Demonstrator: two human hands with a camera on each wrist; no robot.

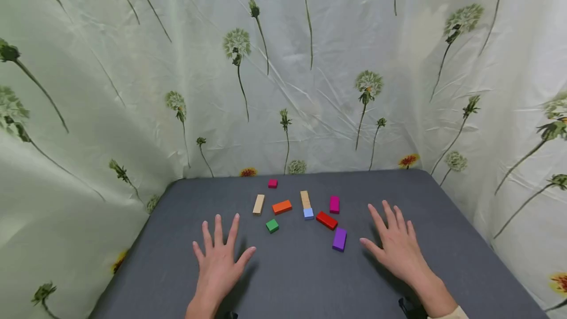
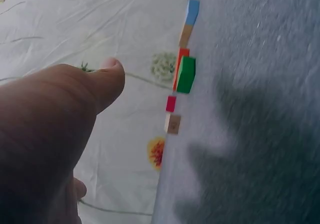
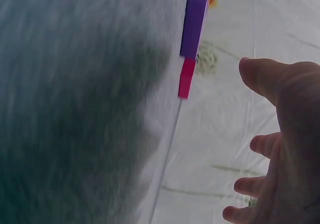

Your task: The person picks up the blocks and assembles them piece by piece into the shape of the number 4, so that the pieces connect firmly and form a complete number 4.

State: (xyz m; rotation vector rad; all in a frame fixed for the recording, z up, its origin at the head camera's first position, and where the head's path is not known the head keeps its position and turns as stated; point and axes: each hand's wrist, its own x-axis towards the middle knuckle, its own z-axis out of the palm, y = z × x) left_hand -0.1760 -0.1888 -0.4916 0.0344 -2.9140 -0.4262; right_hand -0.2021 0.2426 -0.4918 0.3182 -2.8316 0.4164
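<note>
My left hand (image 1: 219, 265) hovers above the table with its fingers spread, holding nothing; a green block (image 1: 272, 226) is the nearest thing to it. On the other side my right hand (image 1: 396, 247) is also spread and bare, to the right of a purple block (image 1: 339, 239). Between the hands lie a red block (image 1: 327, 220), a magenta block (image 1: 334, 205), an orange block (image 1: 282, 207) and a light blue block (image 1: 308, 214). The blue one adjoins a plain wooden block (image 1: 305, 199). Another wooden block (image 1: 259, 205) lies left of the orange one, and a small crimson block (image 1: 272, 183) sits farthest back.
The dark grey table (image 1: 292, 284) carries the scattered blocks in its middle and far part. A pale curtain (image 1: 283, 87) printed with dandelions hangs behind and along both sides. Shadows of both hands fall on the table.
</note>
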